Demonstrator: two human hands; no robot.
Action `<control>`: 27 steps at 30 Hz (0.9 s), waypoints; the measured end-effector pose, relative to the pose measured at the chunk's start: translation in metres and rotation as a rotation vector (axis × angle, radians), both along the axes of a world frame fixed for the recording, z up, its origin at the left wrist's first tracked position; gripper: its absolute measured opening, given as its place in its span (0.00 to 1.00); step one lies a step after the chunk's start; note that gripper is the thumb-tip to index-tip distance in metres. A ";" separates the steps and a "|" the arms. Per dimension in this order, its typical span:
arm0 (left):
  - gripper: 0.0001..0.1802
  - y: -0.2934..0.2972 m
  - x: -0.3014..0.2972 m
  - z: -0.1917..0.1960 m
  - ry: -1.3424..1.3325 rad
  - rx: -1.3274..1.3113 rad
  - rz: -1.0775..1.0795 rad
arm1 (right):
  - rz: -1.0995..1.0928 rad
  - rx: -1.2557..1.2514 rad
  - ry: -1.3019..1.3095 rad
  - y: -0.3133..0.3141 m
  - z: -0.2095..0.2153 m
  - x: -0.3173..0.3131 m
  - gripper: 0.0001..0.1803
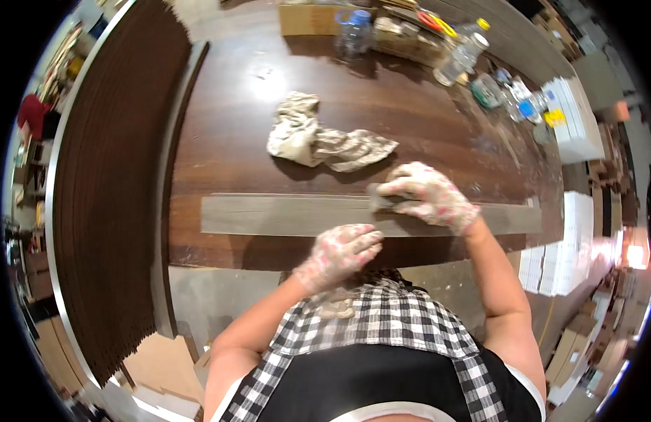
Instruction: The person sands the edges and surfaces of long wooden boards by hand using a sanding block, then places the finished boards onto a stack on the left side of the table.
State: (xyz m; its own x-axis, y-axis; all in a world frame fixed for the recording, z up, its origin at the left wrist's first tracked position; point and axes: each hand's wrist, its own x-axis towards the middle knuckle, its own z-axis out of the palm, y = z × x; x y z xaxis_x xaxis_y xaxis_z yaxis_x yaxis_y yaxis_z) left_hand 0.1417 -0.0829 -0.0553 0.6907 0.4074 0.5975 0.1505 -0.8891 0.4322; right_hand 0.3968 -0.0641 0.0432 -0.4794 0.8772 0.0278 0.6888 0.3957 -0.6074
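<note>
Blue-capped bottle (pixel 355 41) near a cardboard box (pixel 310 21), white stack (pixel 580 123) rightward.

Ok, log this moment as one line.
left hand: by near edge of grey board | right hand: gripping small greyish item over board | crumpled cloth: beyond board on brown table

Frame centre: gloved right hand (pixel 429 195) holds a small grey piece (pixel 377 200) at a grey plank (pixel 283 215); gloved left hand (pixel 343 253) sits lower. Crumpled cloth (pixel 297 133) lies above.
</note>
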 end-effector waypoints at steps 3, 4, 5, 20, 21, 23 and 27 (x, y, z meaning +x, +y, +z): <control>0.09 -0.006 0.004 0.015 0.045 -0.031 0.076 | -0.235 -0.087 -0.141 -0.061 0.010 0.108 0.22; 0.10 -0.009 0.008 0.018 0.040 -0.078 0.107 | -0.315 -0.108 -0.148 -0.082 0.007 0.145 0.23; 0.10 -0.010 0.014 0.019 0.047 -0.074 0.127 | -0.459 -0.115 -0.201 -0.102 0.004 0.174 0.21; 0.48 -0.016 0.124 0.041 0.487 -0.016 0.278 | -0.786 0.046 -0.448 -0.174 0.000 0.296 0.15; 0.48 -0.016 0.127 0.044 0.476 -0.016 0.267 | -0.889 -0.018 -0.551 -0.184 -0.003 0.316 0.14; 0.47 -0.017 0.129 0.043 0.503 -0.025 0.289 | -0.661 0.209 -0.426 -0.176 0.005 0.307 0.14; 0.45 -0.017 0.124 0.044 0.548 -0.015 0.302 | -0.477 0.109 -0.153 -0.157 -0.011 0.254 0.16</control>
